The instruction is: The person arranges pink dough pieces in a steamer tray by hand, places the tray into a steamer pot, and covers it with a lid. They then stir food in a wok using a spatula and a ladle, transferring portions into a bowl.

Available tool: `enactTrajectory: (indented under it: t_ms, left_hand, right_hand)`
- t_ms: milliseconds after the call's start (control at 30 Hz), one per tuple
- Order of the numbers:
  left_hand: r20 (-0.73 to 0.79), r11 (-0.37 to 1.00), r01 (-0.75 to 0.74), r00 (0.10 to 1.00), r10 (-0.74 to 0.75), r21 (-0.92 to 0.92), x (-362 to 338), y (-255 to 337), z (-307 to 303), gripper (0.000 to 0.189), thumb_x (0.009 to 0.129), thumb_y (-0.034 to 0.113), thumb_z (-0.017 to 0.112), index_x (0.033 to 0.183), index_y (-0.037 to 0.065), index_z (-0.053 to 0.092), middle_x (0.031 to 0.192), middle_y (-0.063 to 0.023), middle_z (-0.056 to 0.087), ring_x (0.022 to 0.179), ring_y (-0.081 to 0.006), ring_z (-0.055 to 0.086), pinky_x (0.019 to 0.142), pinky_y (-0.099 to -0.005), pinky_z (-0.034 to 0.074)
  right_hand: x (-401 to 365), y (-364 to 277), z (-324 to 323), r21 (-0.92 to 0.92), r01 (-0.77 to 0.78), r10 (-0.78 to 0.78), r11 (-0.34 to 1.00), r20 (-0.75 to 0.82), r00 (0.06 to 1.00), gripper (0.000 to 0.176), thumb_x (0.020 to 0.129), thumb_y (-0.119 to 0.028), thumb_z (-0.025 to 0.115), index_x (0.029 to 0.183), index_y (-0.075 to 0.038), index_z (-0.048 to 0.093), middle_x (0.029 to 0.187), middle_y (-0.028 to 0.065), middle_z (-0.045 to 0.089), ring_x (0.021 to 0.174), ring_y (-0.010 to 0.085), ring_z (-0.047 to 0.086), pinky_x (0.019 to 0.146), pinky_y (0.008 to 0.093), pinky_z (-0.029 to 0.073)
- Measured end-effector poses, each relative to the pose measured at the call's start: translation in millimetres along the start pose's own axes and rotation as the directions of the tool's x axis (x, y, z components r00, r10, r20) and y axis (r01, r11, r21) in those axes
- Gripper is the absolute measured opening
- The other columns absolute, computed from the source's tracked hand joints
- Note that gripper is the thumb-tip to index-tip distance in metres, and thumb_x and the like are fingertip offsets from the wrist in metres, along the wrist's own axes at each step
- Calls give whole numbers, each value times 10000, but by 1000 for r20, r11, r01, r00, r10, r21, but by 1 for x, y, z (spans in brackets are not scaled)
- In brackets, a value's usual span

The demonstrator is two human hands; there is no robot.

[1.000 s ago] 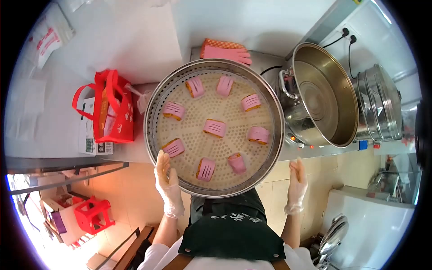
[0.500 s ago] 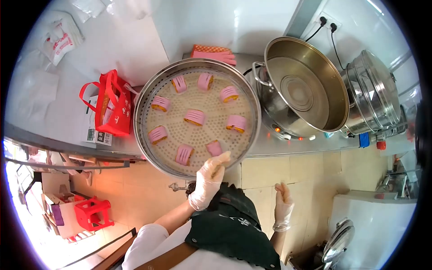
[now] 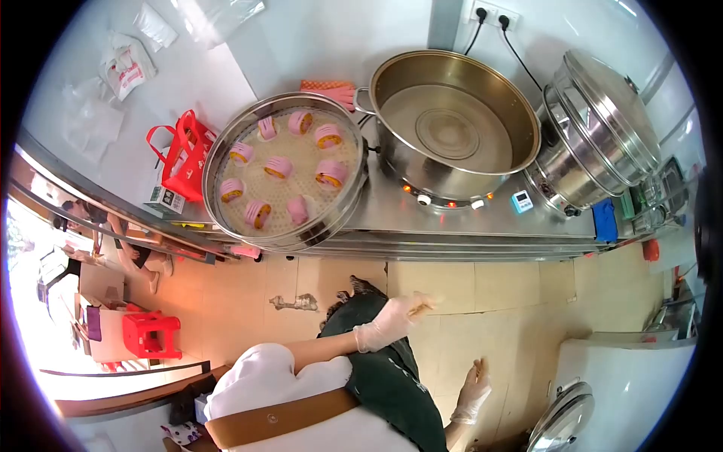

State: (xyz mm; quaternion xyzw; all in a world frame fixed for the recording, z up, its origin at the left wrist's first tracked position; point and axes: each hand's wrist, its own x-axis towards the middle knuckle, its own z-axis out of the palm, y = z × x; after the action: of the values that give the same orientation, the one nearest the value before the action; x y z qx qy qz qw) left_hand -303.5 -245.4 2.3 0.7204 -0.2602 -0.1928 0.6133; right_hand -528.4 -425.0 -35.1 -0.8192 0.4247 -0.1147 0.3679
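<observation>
My left hand [image 3: 395,320], in a clear glove, is over the dark apron [image 3: 373,377], in front of the counter and away from the buns. Its fingers are smeared by motion, and nothing can be made out in them. My right hand [image 3: 473,388], also gloved, hangs lower right above the floor with its fingers slightly apart and nothing visible in them. On the counter's left part, a round steamer tray [image 3: 343,220] holds several pink buns [image 3: 279,167] with orange-brown filling, set apart from each other on a perforated pale liner [image 3: 301,181].
A large open pot [image 3: 444,169] stands right of the tray on a lit cooker. Stacked steel steamers [image 3: 595,143] are farther right. A red bag [image 3: 188,162] is left of the tray. On the floor is a red stool [image 3: 151,334]. A person [image 3: 135,252] is at far left.
My left hand has moved away from the tray's front edge, down and right. My right hand is slightly lower. The view has shifted, so the tray and pot appear farther left.
</observation>
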Motion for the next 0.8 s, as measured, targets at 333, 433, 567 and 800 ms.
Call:
enactTrajectory:
  t_ms: [333,433,567,800]
  left_hand:
    - [259,995,-88,963,76,38,96,-14,144,304,914,42,585,1216,64,615,971,-102,697,798,-150,651,718,-265,515]
    - [304,996,-93,948,92,-12,136,-20,192,298,918,49,581,1214,63,615,978,-106,698,824,-174,666,732,-278,523]
    - [334,992,-118,934,125,-43,216,-9,261,293,926,46,566,1215,60,612,1045,-108,694,901,-195,673,784,-287,524]
    - [421,981,-165,886,194,-104,359,18,390,308,901,25,580,1205,62,615,1091,-133,676,974,-244,667,845,-310,517]
  right_hand:
    - [63,73,-35,55,-40,41,998,-32,999,335,901,-59,547,1224,28,568,1045,222,682,972,326,675,858,383,522]
    - [103,102,-62,22,-68,68,997,-38,997,332,897,-64,554,1217,23,573,1028,223,685,950,328,679,838,384,528]
    - [169,147,-103,17,-202,202,979,-106,974,329,896,-75,552,1211,12,585,1013,220,688,928,326,681,813,386,532]
    - [257,230,-177,122,-618,629,776,-203,750,460,851,-196,566,1236,57,569,1022,196,690,937,247,653,838,345,499]
